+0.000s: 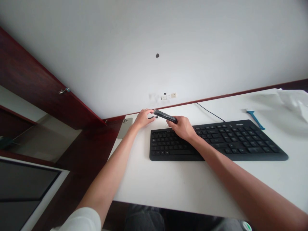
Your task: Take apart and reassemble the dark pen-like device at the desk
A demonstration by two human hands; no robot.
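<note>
My right hand (182, 126) is closed round the near end of a long, narrow black object (166, 115) with shiny edges, held tilted above the keyboard's far left corner. Its exact kind is not clear. My left hand (143, 118) is at the object's far end, thumb and forefinger spread apart, the forefinger at or touching its tip. Beside the left thumb is a small black piece (156, 117); whether the thumb touches it cannot be told. Under my right hand and forearm lies a black keyboard (221, 141), partly covered by them.
A phone (125, 127) lies left of my left forearm on the white desk (154, 183). Right of the keyboard are a blue brush-like tool (255, 120) and crumpled white plastic (295, 101). The keyboard's cable (210, 112) runs towards the wall, which has sockets (168, 96).
</note>
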